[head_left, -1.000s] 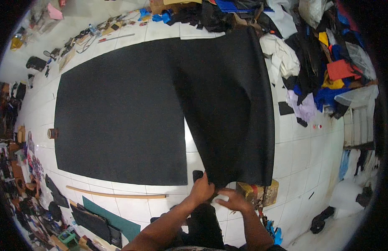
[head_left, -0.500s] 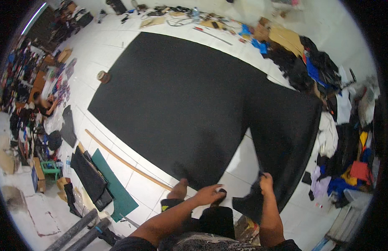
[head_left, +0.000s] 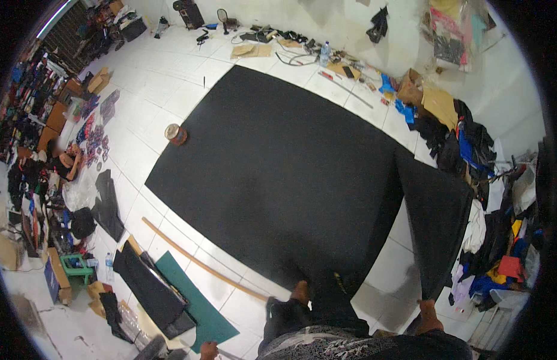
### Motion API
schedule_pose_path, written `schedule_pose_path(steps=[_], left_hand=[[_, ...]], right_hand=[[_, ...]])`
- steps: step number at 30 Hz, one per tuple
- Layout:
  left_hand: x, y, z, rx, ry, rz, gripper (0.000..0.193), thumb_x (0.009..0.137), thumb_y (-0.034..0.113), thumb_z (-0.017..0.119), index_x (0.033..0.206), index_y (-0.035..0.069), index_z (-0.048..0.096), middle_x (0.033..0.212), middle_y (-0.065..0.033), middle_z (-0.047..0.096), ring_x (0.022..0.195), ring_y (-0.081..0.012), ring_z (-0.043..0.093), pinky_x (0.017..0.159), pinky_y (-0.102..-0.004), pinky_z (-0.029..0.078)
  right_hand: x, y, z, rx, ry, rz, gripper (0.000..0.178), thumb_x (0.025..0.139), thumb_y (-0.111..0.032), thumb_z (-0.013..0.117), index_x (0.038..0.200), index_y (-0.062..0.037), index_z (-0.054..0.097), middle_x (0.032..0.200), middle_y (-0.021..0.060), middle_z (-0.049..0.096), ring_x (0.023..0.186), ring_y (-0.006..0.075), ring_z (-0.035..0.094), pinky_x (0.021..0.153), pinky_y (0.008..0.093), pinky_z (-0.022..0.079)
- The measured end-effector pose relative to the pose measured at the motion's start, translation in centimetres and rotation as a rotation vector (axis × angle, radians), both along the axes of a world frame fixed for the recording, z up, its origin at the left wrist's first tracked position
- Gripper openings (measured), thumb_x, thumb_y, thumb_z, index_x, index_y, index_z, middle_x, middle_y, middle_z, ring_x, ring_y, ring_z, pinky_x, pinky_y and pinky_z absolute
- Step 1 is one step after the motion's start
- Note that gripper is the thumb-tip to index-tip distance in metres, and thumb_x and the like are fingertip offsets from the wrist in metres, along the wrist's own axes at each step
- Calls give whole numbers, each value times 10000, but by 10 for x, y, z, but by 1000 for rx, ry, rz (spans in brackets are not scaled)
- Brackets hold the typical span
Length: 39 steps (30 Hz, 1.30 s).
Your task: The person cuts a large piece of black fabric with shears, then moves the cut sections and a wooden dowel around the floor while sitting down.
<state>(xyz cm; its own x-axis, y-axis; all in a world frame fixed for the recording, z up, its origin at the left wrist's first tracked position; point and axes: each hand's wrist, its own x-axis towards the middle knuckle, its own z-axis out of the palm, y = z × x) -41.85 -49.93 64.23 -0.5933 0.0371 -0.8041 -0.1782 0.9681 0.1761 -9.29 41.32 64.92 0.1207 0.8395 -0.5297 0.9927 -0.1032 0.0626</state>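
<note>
"How far is the cloth (head_left: 278, 180), laid short of the floor's (head_left: 152, 78) far edge, being parted?"

"Partway, seemingly: the flap's (head_left: 437, 222) near corner is being pinched by the right hand (head_left: 429, 317); the far end is being left unparted. The left hand's (head_left: 209, 351) grip cannot be told."

Right hand (head_left: 428, 316) out wide to the right, curled in a firm grip, back side up. Left hand (head_left: 209, 351) low and wide left, mostly cropped, grip unreadable. Bare foot (head_left: 300, 293) forward, between the two.
</note>
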Motion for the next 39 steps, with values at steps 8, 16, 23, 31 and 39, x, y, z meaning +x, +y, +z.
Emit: schedule_pose_path(steps=[8,16,23,31,39], left_hand=[[-305,26,-34,395,238,723,410,918,232,641,1194,-70,605,829,-111,622,696,-192,589,604,-338,487],[-424,-30,11,394,213,267,134,907,185,570,917,60,617,714,-65,603,612,-231,585,523,-391,465],[-585,-120,-7,100,95,248,170,894,190,579,974,44,614,800,-111,627,698,-265,608,599,-420,484],[-926,-268,-21,118,195,41,288,923,227,588,1095,-3,606,929,-144,642,812,-248,618,693,-390,497],[-1378,-186,68,564,488,226,398,963,265,596,1232,-28,585,929,-108,636,789,-168,590,736,-309,483]], right_hand=[[-140,-91,-5,48,101,-288,321,967,-245,535,1149,-8,655,1111,192,664,1016,301,641,855,430,499],[-293,-109,-11,-174,-444,634,274,968,-177,512,1127,-23,674,1128,175,682,1033,281,660,860,432,516],[-483,-173,-35,-118,-430,968,279,968,-167,487,1156,-56,660,1119,201,680,1006,320,670,812,437,551],[-673,-305,6,-255,-669,720,510,1005,-406,470,1232,35,587,1233,250,625,1083,395,645,892,469,541],[-902,-460,91,242,-195,-126,681,973,-518,447,1156,123,588,1127,355,622,1090,502,599,915,518,503]])
